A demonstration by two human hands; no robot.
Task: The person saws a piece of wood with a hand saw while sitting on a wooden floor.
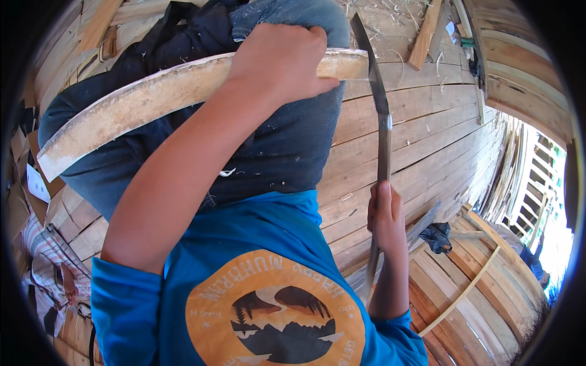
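Across my thighs lies a long pale strip (146, 97) that looks like split bamboo or wood, with rough brown patches on its face. My left hand (278, 61) is closed around it near its right end. In my right hand (386, 213), fingers wrapped round the handle, is a long machete (378, 85) with a dark blade. The blade points away from me and meets the strip's right end; whether it has cut in, I cannot tell. Part of the machete's handle is hidden by my fingers.
Thin shavings lie on the plank floor (403, 146). A wood offcut (425, 36) is at the far right, and a black plastic bag (436, 238) sits beside wooden boards (464, 274). Another person's hand (68, 283) shows at the lower left, near striped cloth (46, 247).
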